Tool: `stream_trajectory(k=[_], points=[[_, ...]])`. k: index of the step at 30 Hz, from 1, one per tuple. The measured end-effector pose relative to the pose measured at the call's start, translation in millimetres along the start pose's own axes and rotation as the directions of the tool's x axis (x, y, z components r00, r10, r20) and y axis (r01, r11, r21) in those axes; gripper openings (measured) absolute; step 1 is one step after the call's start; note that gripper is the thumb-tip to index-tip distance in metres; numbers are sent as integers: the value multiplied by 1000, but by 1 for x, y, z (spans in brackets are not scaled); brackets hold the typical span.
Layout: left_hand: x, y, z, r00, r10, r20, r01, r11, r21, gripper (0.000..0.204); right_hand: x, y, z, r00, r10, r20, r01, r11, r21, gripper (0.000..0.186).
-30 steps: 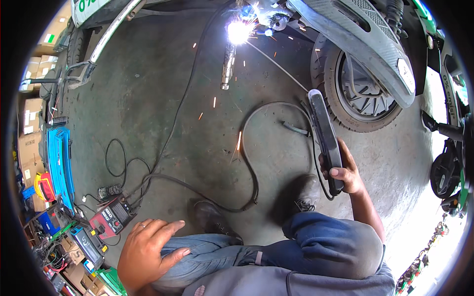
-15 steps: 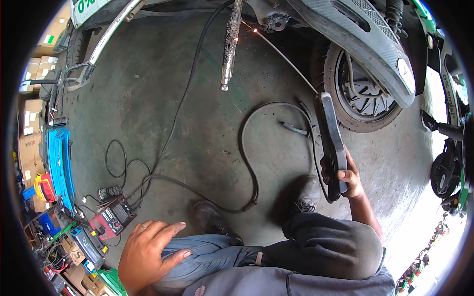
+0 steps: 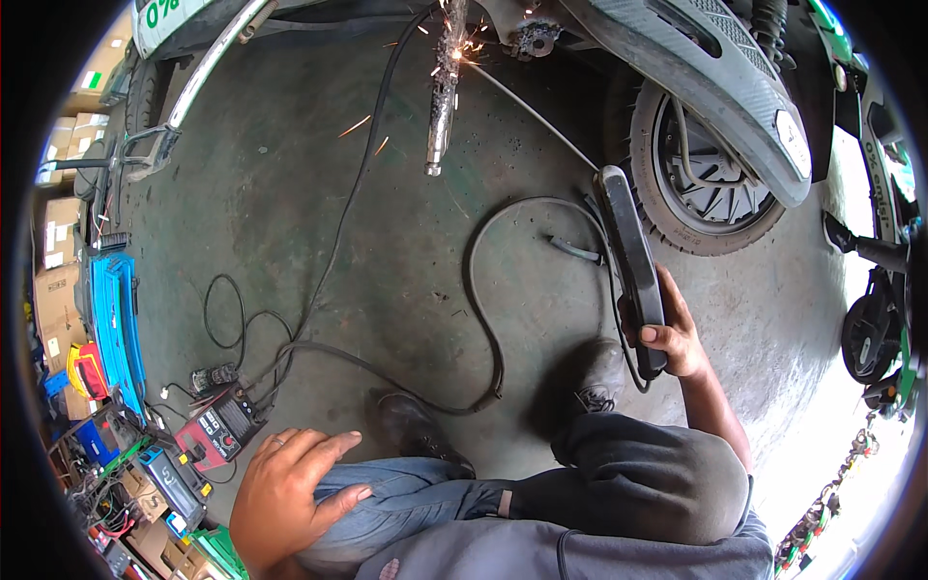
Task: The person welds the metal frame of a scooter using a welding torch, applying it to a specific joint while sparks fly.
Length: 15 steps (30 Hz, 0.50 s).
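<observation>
My right hand [image 3: 669,329] is wrapped round the dark handle of a welding electrode holder [image 3: 630,256]. From the holder's far end a thin welding rod [image 3: 536,116] reaches up and left. Its tip meets a rough, pitted metal bar [image 3: 446,92] at the top, where a bright spot glows and sparks fly. The bar points down toward me, below the scooter's underside. My left hand [image 3: 290,488] rests on my left knee, fingers stretched and thumb apart, holding nothing.
A scooter wheel [image 3: 715,169] and grey body panel [image 3: 696,87] stand at the upper right. A thick cable [image 3: 488,319] loops over the floor from the holder toward a red welding machine [image 3: 215,430]. Cardboard boxes [image 3: 63,300] and clutter line the left.
My right hand has shifted slightly up and left with the electrode holder. The rod tip has come onto the metal bar, and sparks now spray around it. My left hand stays put.
</observation>
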<state>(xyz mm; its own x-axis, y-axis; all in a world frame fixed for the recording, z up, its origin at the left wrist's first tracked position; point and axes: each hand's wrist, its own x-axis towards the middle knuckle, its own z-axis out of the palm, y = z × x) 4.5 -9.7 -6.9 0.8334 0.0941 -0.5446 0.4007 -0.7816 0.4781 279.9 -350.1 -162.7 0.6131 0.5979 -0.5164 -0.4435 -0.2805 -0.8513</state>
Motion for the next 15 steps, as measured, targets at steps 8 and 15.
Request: stream_trajectory(k=[8, 15], points=[[1, 0, -1, 1000, 5, 4, -5, 1000, 1, 54, -4, 7, -4, 1000, 11, 13, -11, 1000, -21, 114], [3, 4, -1, 1000, -17, 11, 17, 999, -49, 54, -8, 0, -2, 999, 40, 13, -39, 999, -32, 114]])
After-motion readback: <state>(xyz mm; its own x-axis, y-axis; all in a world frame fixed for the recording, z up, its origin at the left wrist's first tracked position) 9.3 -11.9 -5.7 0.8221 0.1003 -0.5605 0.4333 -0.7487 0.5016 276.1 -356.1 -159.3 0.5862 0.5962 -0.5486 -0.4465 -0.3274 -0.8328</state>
